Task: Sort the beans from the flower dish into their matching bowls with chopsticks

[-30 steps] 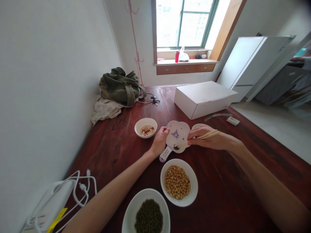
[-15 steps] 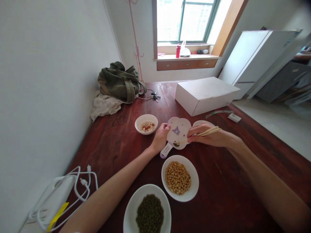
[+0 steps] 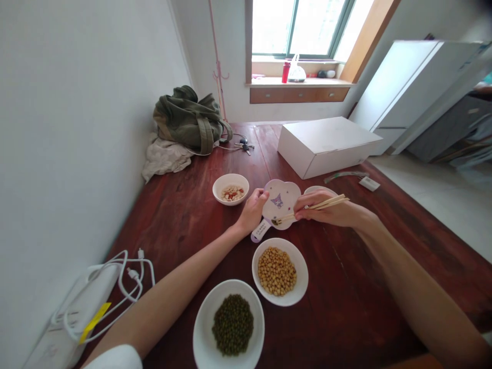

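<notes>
My left hand (image 3: 253,207) grips the left rim of a small flower-shaped plate (image 3: 282,200) with a purple cartoon print, tilting it up. My right hand (image 3: 326,211) is closed on a pair of wooden chopsticks (image 3: 307,209), whose tips touch a few dark beans at the plate's lower edge. Just below the plate sits a white bowl of yellow soybeans (image 3: 277,270), and nearer to me a white bowl of green mung beans (image 3: 231,324). A small bowl of peanuts (image 3: 230,188) stands left of the plate. Another white dish (image 3: 315,189) peeks out behind my right hand.
On the dark red wooden table (image 3: 184,225) lie a white box (image 3: 326,143), a green bag (image 3: 188,120) on a cloth, keys (image 3: 243,146), and a white device with coiled cable (image 3: 88,302) at the near left. The wall runs along the left.
The view has shifted, so everything sits a little higher in frame. Both hands keep their grips on the plate and chopsticks; the chopstick tips stay at the plate's lower edge.
</notes>
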`<state>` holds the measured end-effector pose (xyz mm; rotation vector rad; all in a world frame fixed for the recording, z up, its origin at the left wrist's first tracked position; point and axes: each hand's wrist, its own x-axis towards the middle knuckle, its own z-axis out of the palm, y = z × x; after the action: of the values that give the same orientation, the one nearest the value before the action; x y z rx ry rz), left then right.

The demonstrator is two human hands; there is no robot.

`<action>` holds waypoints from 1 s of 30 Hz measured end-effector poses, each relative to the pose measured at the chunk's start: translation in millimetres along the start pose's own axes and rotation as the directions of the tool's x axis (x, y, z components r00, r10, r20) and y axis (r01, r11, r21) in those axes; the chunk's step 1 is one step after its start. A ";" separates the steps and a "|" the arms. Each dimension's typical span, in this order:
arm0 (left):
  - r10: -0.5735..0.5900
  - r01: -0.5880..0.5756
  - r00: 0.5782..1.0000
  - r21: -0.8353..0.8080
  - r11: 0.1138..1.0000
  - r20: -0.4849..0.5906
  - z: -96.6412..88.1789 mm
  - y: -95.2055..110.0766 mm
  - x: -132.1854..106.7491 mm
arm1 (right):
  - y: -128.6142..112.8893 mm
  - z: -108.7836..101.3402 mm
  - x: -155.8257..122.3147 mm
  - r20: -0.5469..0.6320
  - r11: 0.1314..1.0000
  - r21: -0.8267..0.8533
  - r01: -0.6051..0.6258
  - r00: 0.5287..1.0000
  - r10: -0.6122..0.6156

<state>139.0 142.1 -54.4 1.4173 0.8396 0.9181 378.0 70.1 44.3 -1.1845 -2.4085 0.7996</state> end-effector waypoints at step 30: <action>0.015 -0.015 1.000 0.021 1.000 0.015 1.2 4.6 -1.6 | -8.7 3.3 -0.1 0.017 0.998 -0.060 0.031 0.999 -0.030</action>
<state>139.3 139.9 -49.8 1.4494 0.8305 0.9112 371.0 64.6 47.1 -1.1647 -2.4743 0.7345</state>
